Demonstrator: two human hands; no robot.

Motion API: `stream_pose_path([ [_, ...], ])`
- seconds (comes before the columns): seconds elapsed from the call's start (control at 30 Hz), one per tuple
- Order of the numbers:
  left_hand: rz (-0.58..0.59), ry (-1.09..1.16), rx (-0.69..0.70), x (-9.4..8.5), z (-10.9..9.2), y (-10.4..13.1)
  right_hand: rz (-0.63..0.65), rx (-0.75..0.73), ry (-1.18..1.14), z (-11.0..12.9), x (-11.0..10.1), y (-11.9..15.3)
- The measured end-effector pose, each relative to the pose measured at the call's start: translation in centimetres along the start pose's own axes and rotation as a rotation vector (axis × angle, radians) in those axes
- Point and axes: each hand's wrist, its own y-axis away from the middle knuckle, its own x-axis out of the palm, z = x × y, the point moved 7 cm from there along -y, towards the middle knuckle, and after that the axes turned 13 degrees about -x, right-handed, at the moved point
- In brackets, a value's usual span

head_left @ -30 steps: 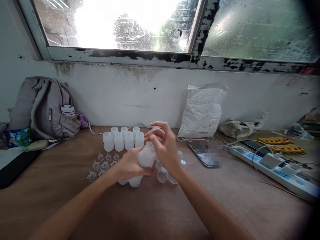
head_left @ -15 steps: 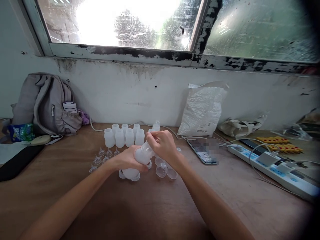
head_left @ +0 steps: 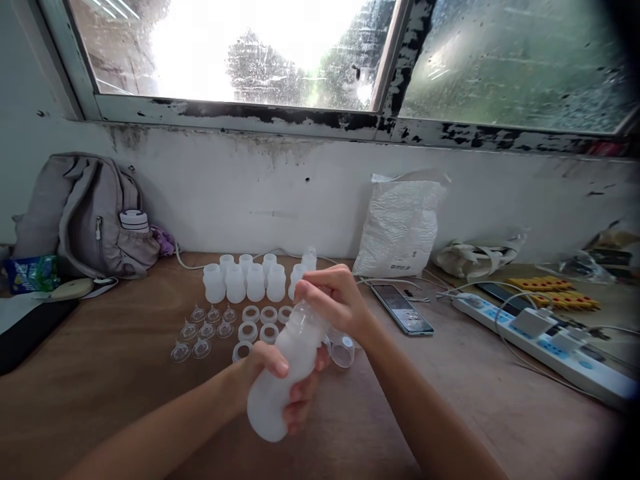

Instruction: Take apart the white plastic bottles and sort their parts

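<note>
- A translucent baby bottle [head_left: 275,393] is tilting over the near tabletop [head_left: 350,427], its base pointing to seven o'clock and its top to one.
- The left hand [head_left: 255,367] is grasping the bottle's body, the thumb pressing on top and the fingers wrapping the far side.
- The right hand [head_left: 340,303] is gripping the bottle's top end with curled fingers; exactly which part they are pinching is hidden.
- Around the held bottle, clear domed caps [head_left: 343,353] are lying at two o'clock, partly hidden by the right hand.
- White screw rings [head_left: 269,333] are lying flat at eleven o'clock.
- Clear silicone teats [head_left: 207,330] are sitting in rows at ten o'clock, tips up.
- A lit smartphone [head_left: 403,310] is lying at two o'clock, and a white power strip [head_left: 545,343] is stretching away at three.
- Topless bottle bodies [head_left: 236,283] are standing upright in two rows at eleven o'clock.
- A white padded mailer [head_left: 397,227] is leaning on the wall [head_left: 220,193] at one o'clock; a grey backpack [head_left: 85,213] is resting at ten.
</note>
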Motion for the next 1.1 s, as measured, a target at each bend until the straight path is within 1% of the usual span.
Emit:
stream_pose_path([
  [0.03,0.021,0.030,-0.008,0.4,-0.2,-0.1,-0.004,0.029,-0.007,-0.4,-0.2,0.0],
  [0.07,0.003,0.017,-0.015,0.6,-0.5,-0.2,0.000,0.060,0.002,-0.9,-0.4,-0.1],
  [0.17,-0.331,-0.196,0.050,-0.8,-2.4,0.4,0.015,0.141,0.158,-2.2,-0.9,-0.1],
  [0.2,-0.402,-0.233,0.049,-1.1,-3.0,0.7,0.012,0.160,0.224,-2.6,-1.1,-0.1],
  [0.23,-0.435,-0.247,0.030,-1.2,-3.3,1.0,0.001,0.175,0.278,-2.8,-1.3,-0.2],
  [0.3,-0.435,-0.259,-0.023,-1.2,-3.6,1.4,-0.041,0.202,0.333,-3.1,-1.9,-0.1],
  [0.33,-0.434,-0.274,-0.026,-1.1,-3.8,1.6,-0.066,0.214,0.343,-3.2,-2.2,-0.1],
  [0.4,-0.466,-0.324,0.014,-1.3,-4.4,1.9,-0.118,0.247,0.356,-3.3,-3.0,0.1],
  [0.47,-0.537,-0.396,0.068,-1.9,-4.9,2.2,-0.161,0.287,0.372,-3.3,-3.9,0.3],
  [0.57,-0.689,-0.563,0.097,-3.3,-5.3,2.7,-0.186,0.321,0.400,-3.2,-5.0,0.4],
  [0.67,-0.818,-0.775,0.102,-3.8,-5.9,3.4,-0.141,0.329,0.437,-3.0,-5.3,0.5],
  [0.73,-0.882,-0.895,0.123,-3.4,-6.4,4.1,-0.070,0.342,0.451,-3.1,-5.0,0.5],
  [0.83,-0.917,-1.008,0.130,-2.4,-6.8,4.7,0.020,0.352,0.441,-3.2,-4.2,0.5],
  [0.9,-0.924,-1.060,0.108,-1.9,-6.8,4.8,0.026,0.342,0.424,-3.1,-4.0,0.6],
  [0.97,-0.940,-1.109,0.075,-1.7,-6.7,5.0,-0.003,0.328,0.382,-2.9,-4.1,0.6],
  [1.1,-0.989,-1.197,0.028,-2.0,-6.7,5.4,-0.019,0.290,0.138,-2.2,-4.3,0.7],
])
